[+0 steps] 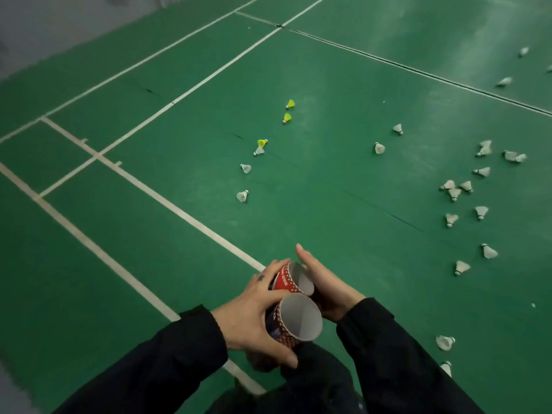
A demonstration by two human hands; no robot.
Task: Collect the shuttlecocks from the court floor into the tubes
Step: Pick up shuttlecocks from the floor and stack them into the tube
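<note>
Presently, status by item:

Tubes: two open-mouthed cardboard tubes with red and dark printed walls, the near tube (294,319) and the far tube (294,279), held side by side low in the view, both mouths facing up toward the camera; nothing shows inside either.
Left hand: the left hand (254,312) is curled around the near tube, fingertips reaching onto the far tube.
Right hand: the right hand (324,283) lies against the right side of the far tube, fingers straight; whether the thumb hooks behind it cannot be told.
Key relation: the nearest white feather shuttlecock (445,343) lies on the green court floor (328,189) to the right, on the right hand's side, its skirt toward the hands.
Other targets: a dense scatter far right; a line of white and yellow shuttlecocks (289,104) ahead.
Obstruction: none on the floor; judged, one hand must first release a tube.
</note>
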